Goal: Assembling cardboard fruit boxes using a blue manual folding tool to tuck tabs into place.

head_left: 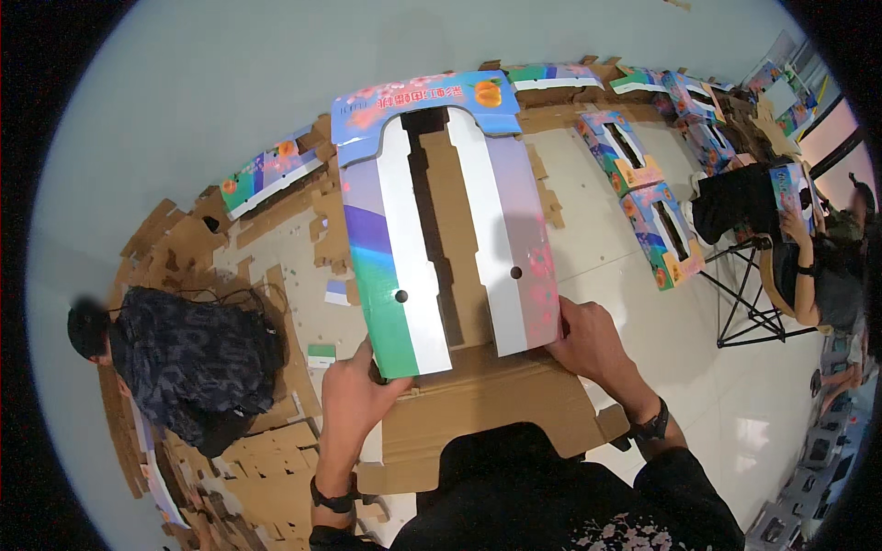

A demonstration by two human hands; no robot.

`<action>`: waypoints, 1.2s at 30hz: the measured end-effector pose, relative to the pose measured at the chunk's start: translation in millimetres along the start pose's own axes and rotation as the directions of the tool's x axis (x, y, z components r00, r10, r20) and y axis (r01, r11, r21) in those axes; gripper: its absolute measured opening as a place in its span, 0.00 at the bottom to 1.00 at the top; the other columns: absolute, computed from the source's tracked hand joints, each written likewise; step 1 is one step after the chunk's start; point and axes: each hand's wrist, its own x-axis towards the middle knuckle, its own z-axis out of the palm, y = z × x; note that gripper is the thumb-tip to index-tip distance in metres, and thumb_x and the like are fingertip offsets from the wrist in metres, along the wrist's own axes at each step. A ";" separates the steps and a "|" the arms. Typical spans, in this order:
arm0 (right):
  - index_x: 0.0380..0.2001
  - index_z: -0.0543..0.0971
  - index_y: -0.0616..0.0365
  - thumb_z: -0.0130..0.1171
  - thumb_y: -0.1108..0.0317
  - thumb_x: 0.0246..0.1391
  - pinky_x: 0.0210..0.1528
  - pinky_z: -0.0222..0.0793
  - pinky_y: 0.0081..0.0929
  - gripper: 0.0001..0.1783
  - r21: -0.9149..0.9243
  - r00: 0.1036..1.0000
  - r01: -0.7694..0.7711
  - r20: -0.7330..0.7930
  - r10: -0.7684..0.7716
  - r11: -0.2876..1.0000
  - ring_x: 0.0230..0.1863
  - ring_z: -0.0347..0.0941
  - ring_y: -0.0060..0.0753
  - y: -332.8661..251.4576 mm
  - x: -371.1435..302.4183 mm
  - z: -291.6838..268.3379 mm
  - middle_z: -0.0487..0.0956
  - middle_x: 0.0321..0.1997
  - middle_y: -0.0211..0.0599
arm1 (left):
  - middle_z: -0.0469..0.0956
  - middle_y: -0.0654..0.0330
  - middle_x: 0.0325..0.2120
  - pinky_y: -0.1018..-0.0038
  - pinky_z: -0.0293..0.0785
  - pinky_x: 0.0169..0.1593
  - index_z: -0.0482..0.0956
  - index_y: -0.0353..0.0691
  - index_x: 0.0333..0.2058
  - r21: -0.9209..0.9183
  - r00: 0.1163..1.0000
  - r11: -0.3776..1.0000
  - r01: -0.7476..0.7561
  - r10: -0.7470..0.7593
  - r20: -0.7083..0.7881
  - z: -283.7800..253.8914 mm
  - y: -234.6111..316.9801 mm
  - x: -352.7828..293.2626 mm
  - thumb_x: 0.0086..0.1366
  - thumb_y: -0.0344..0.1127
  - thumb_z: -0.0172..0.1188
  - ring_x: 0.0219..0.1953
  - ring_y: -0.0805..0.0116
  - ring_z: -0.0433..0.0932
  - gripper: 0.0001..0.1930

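A printed cardboard fruit box point(381, 275) stands out in front of me, long side pointing away. Green, purple, pink and white panels cover its sides, and its far end flap point(427, 101) is blue with an orange fruit and blossoms. A long gap runs down the middle of the top, showing bare brown inside. The near end flap point(487, 395) is folded out toward my body, brown side up. My left hand point(354, 390) grips the near left corner, thumb on the cardboard. At the near right corner, my right hand point(595, 340) is closed on the box's side.
Brown cardboard scraps point(266, 441) litter the floor at left, beside a person in a dark patterned top point(197, 358). Finished-looking printed boxes point(661, 234) stand in a row at right. Beyond them, a person sits on a folding chair point(749, 308) with another box. More boxes line the wall.
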 end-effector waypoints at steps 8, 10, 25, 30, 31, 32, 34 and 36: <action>0.52 0.72 0.66 0.54 0.69 0.49 0.34 0.73 0.54 0.24 0.066 0.995 0.043 0.082 -0.048 0.997 0.28 0.76 0.64 16.7 -38.1 11.2 0.78 0.23 0.58 | 0.80 0.48 0.19 0.65 0.79 0.31 0.79 0.30 0.47 -0.062 0.991 0.991 0.115 -0.110 0.074 5.3 1.4 -40.3 0.52 0.36 0.68 0.23 0.53 0.83 0.23; 0.65 0.63 0.64 0.55 0.67 0.52 0.40 0.76 0.52 0.35 0.062 0.969 -0.026 0.245 0.010 0.998 0.34 0.79 0.64 21.8 -64.0 10.5 0.81 0.32 0.59 | 0.81 0.51 0.21 0.66 0.80 0.34 0.79 0.31 0.49 -0.121 0.978 0.982 0.143 -0.121 0.168 7.0 4.3 -74.8 0.52 0.35 0.69 0.25 0.56 0.84 0.24; 0.73 0.46 0.61 0.70 0.63 0.49 0.71 0.56 0.46 0.56 0.247 0.864 0.107 0.456 -0.212 0.963 0.69 0.59 0.54 57.1 -120.5 16.7 0.62 0.70 0.56 | 0.48 0.41 0.68 0.56 0.56 0.69 0.37 0.31 0.70 -0.401 0.957 0.915 0.045 0.076 0.281 24.0 1.2 -132.4 0.45 0.37 0.79 0.69 0.46 0.55 0.65; 0.71 0.50 0.64 0.66 0.58 0.54 0.68 0.58 0.43 0.50 0.749 0.993 -0.075 -0.004 0.117 0.659 0.63 0.65 0.46 31.6 -94.0 56.7 0.65 0.65 0.51 | 0.55 0.42 0.60 0.55 0.59 0.66 0.53 0.31 0.66 -0.605 0.995 0.791 0.093 -0.102 0.019 54.5 24.0 -116.4 0.54 0.39 0.72 0.64 0.46 0.59 0.46; 0.71 0.51 0.64 0.65 0.58 0.56 0.68 0.58 0.42 0.48 0.718 0.970 -0.032 -0.144 0.193 0.695 0.63 0.65 0.44 27.6 -89.0 62.0 0.65 0.64 0.50 | 0.55 0.42 0.60 0.55 0.59 0.66 0.53 0.31 0.66 -0.597 0.987 0.787 0.155 -0.150 0.058 59.2 30.3 -113.3 0.54 0.39 0.72 0.64 0.46 0.59 0.46; 0.71 0.50 0.64 0.63 0.59 0.57 0.68 0.58 0.43 0.48 0.725 0.958 -0.059 -0.152 0.244 0.687 0.64 0.65 0.47 23.1 -90.2 63.3 0.65 0.65 0.54 | 0.56 0.43 0.59 0.56 0.59 0.66 0.53 0.30 0.66 -0.729 0.953 0.657 0.189 -0.301 -0.024 63.8 35.1 -108.6 0.57 0.37 0.69 0.64 0.48 0.59 0.44; 0.71 0.50 0.63 0.62 0.60 0.58 0.69 0.58 0.43 0.46 0.681 0.948 0.032 -0.252 0.193 0.732 0.64 0.65 0.48 15.9 -87.4 65.0 0.66 0.65 0.55 | 0.60 0.46 0.56 0.59 0.56 0.66 0.52 0.28 0.66 -0.823 0.899 0.538 0.182 -0.429 -0.082 64.8 39.6 -100.3 0.67 0.35 0.58 0.63 0.54 0.59 0.35; 0.72 0.51 0.63 0.60 0.61 0.59 0.69 0.57 0.44 0.44 0.611 0.920 0.130 -0.368 0.136 0.781 0.65 0.65 0.50 12.7 -85.6 60.1 0.66 0.66 0.57 | 0.60 0.45 0.58 0.59 0.56 0.66 0.52 0.29 0.67 -0.663 0.932 0.732 0.158 -0.332 -0.145 61.9 41.3 -93.9 0.70 0.39 0.53 0.62 0.54 0.61 0.34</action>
